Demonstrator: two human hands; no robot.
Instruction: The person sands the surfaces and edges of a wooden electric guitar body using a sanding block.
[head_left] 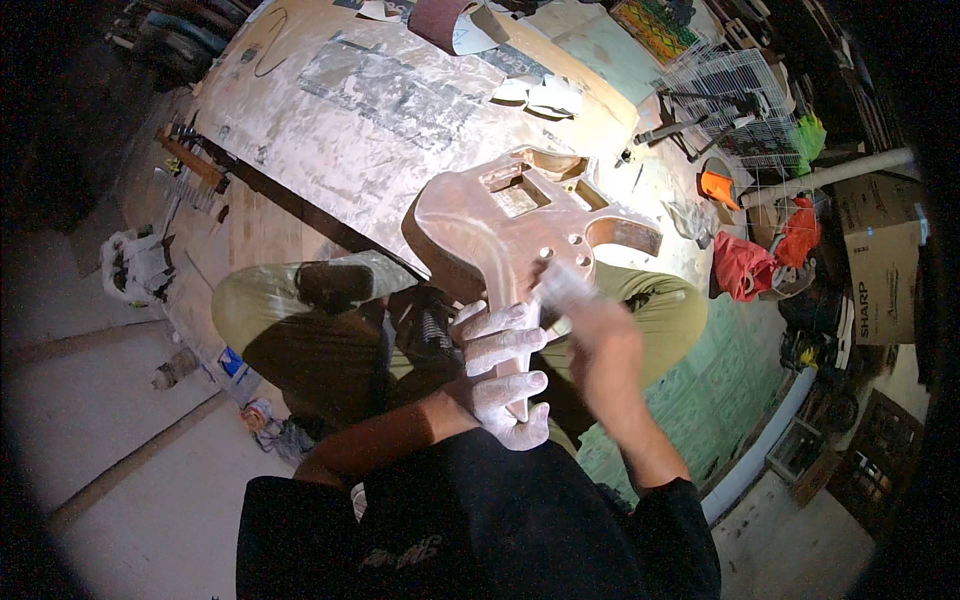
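A brown wooden electric guitar body (465,215), with cut-out cavities and several round holes, lies tilted across my lap and the board. Pale dust coats parts of it. My left hand (500,375) is closed around its narrow near end, the dusty fingers wrapped over the edge. Close by on the right, my right hand (605,345) is at the near side of the body, its fingers smeared by motion. Whether it holds anything cannot be made out; a pale blur shows at its fingertips.
Beyond the guitar body stretches a dusty board (300,130) with torn white paper (550,97) and a curled brown sandpaper sheet (440,25). To the right are a white wire rack (730,90), a red cloth bag (742,267) and a cardboard box (880,270).
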